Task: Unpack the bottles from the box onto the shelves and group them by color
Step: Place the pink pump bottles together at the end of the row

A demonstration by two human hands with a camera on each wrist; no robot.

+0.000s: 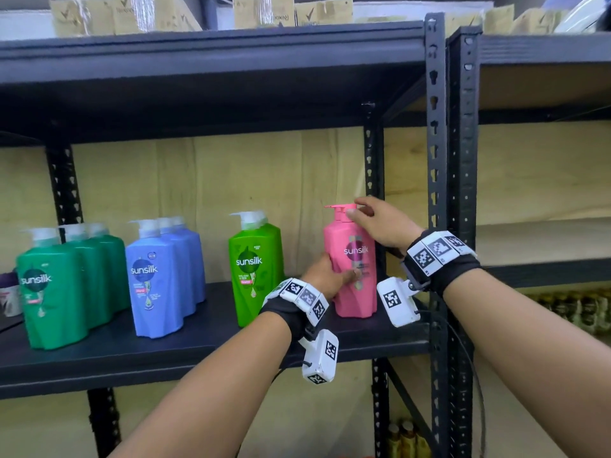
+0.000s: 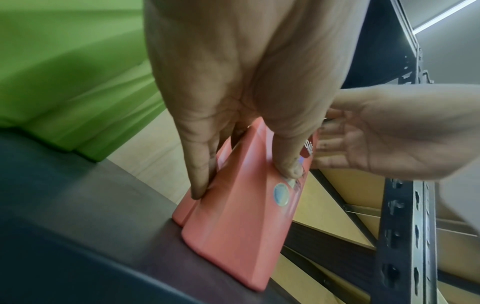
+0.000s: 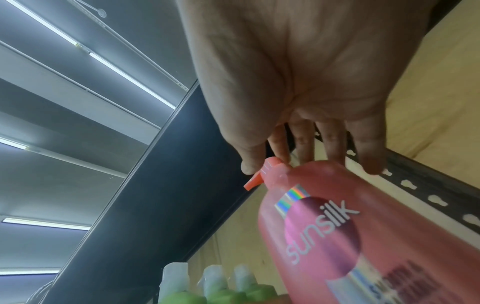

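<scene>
A pink pump bottle (image 1: 353,269) stands upright at the right end of the black shelf (image 1: 198,345), next to the metal upright. My left hand (image 1: 334,276) grips its lower body, thumb on the front label, fingers round the side. The left wrist view shows this pink bottle (image 2: 233,226) with its base on the shelf. My right hand (image 1: 363,211) pinches the pink pump head between thumb and forefinger; in the right wrist view my right hand (image 3: 267,160) sits at the top of the pink bottle (image 3: 363,236). Left of it stand a light green bottle (image 1: 256,269), blue bottles (image 1: 162,276) and dark green bottles (image 1: 56,285).
A black perforated upright (image 1: 436,193) stands close to the right of the pink bottle. Cardboard boxes (image 1: 148,14) fill the top shelf. Yellowish bottles (image 1: 406,438) sit on a lower shelf, more on the neighbouring rack (image 1: 578,309). A small purple and white item (image 1: 8,292) lies far left.
</scene>
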